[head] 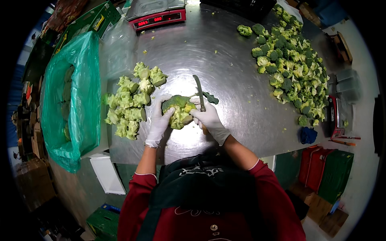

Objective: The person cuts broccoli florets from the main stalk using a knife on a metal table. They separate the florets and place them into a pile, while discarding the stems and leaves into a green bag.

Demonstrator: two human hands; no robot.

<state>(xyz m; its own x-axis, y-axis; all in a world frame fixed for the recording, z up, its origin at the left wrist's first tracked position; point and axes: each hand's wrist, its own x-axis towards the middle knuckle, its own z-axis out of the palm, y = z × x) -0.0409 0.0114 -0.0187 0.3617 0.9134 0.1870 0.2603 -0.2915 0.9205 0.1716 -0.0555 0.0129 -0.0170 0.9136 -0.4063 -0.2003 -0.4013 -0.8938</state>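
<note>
My gloved left hand (159, 119) grips the left side of a broccoli head (178, 110), its thumb across the pale cut stems. In my gloved right hand (209, 118) is a knife with a curved blade (198, 86), which points away from me. Fingers of that same hand touch the right edge of the head. A dark green broccoli leaf (211, 98) shows just beyond the blade. To the left of my left hand lies a group of trimmed broccoli stalks (128, 105) on the steel table (235, 123).
A pile of broccoli florets (289, 63) covers the right of the table. At the left stands a container lined with a green plastic bag (87, 90). A red weighing scale (156, 18) sits at the back, near clear plastic trays (119, 45). A blue cloth (308, 135) lies near the right corner.
</note>
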